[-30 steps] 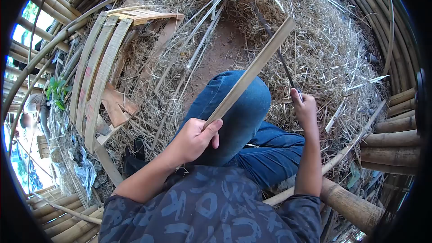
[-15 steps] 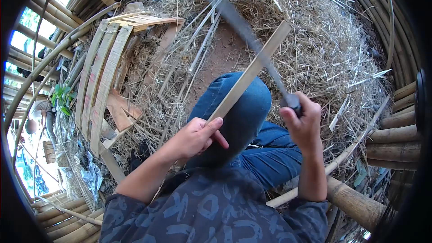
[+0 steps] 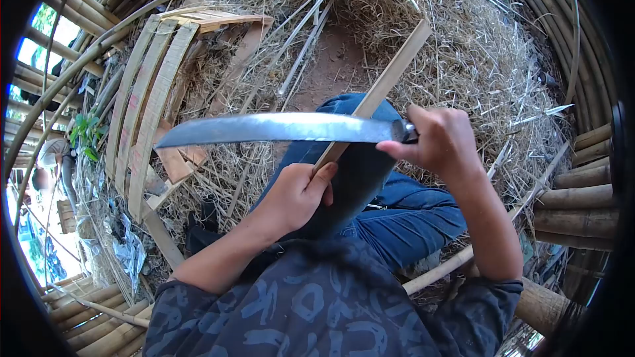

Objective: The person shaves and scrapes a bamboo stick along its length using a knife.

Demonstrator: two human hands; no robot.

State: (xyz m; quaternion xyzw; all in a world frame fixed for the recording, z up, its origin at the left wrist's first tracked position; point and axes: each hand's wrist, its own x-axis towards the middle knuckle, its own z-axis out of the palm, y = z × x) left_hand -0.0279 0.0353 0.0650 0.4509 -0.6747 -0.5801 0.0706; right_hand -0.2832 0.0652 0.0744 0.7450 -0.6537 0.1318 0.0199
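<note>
My left hand (image 3: 301,197) is wrapped round the lower end of a flat bamboo strip (image 3: 390,79), which slants up and to the right over my bent knee. In my right hand (image 3: 440,137) is the dark handle of a machete (image 3: 278,129). Its long, slightly curved blade points left and crosses in front of the strip, close to my left hand. Whether the edge touches the strip I cannot tell. My jeans-clad knee (image 3: 360,178) is under the strip.
A slatted wooden crate (image 3: 149,102) stands at the left. Fibrous shavings (image 3: 476,73) cover the ground ahead, with several thin strips among them. Bamboo poles (image 3: 575,208) wall the right side. Farther left, another person (image 3: 56,158) is partly visible.
The machete has swung from pointing up and away to lying nearly level, blade to the left. My left hand has closed more fully round the strip, which has shifted slightly.
</note>
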